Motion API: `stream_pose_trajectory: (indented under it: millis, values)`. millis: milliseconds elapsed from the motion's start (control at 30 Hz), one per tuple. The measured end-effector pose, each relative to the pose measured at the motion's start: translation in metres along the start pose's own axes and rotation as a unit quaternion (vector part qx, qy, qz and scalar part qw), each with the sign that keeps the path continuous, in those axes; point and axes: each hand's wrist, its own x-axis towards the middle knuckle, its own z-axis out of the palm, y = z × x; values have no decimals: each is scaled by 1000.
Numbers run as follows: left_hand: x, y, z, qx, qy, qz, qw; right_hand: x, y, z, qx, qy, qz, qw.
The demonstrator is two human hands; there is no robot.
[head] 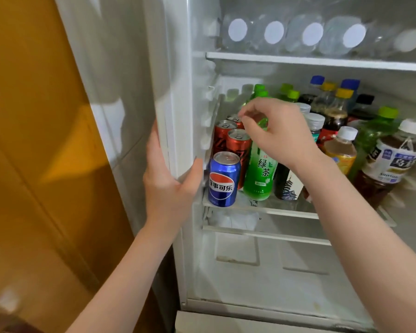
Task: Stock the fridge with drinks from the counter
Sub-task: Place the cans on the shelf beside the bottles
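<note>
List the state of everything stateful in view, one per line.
fridge, open
blue can, upright, unopened, shelf front
red cans, upright, unopened
green tea bottle, upright, top hidden
left hand, flat against fridge frame
right hand, over green tea bottle, grip unclear

The middle shelf [286, 211] carries a blue can [223, 180] at front left, red cans [238, 146] behind it and many upright bottles [341, 152] beside; clear bottles [312, 36] lie on the upper shelf [322, 60].
</note>
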Motion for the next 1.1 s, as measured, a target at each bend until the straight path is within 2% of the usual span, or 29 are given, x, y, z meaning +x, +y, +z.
stream_pose_trajectory:
  millis: [233,333,533,667,833,933,1033,1100]
  values:
    - [-1,0,-1,-7,-5,-4,1000,44,7,-1,-95,-92,-13,991]
    - [0,0,0,20,-2,4,1000,67,19,0,-123,-162,-4,979]
    - [1,13,12,138,85,53,985,112,42,10,-180,-278,19,944]
    - [19,28,19,167,147,66,973,132,56,21,-195,-368,22,909]
    - [48,51,27,286,199,165,923,151,66,45,-259,-451,-2,854]
    - [47,54,32,329,204,159,908,158,71,60,-298,-492,-23,818]
    - [45,53,33,388,205,161,884,162,75,68,-304,-509,-36,804]
    - [45,51,37,452,222,204,840,164,77,71,-287,-516,-33,806]
